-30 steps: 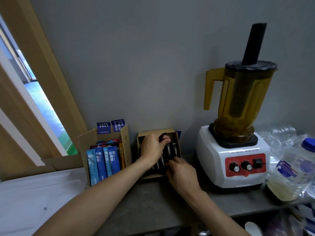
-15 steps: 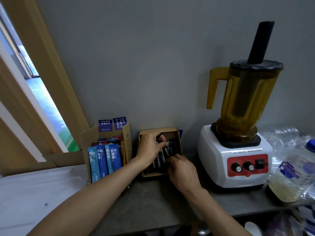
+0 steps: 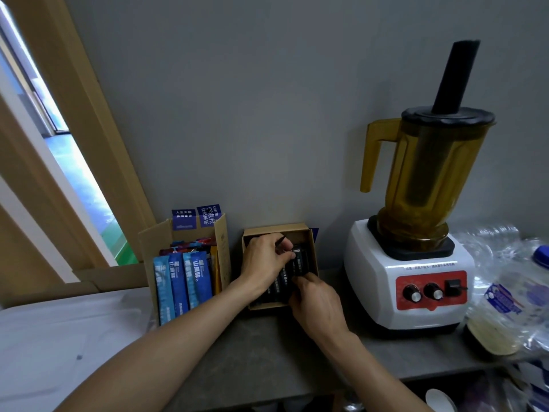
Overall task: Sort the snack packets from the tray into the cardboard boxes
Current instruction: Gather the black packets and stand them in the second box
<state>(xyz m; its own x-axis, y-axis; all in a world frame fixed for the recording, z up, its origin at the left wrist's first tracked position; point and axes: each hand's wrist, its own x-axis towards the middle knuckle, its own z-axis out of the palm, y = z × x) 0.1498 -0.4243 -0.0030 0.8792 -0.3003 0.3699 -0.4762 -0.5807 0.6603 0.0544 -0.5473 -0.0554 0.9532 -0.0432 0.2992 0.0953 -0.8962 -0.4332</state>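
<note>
2 hands work inside small box (image 3: 276,228), 3 o'clock of blue-packet box (image 3: 222,248). Grips: left hand (image 3: 261,260) pinches black packets (image 3: 300,263); right hand (image 3: 318,304) curled onto row, hold unseen. Risk: crowded row buckles, packets spring out; blender (image 3: 410,263) close at 3 o'clock.

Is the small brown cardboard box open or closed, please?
Open: the small brown cardboard box shows black packets inside; left hand and right hand reach in.
</note>
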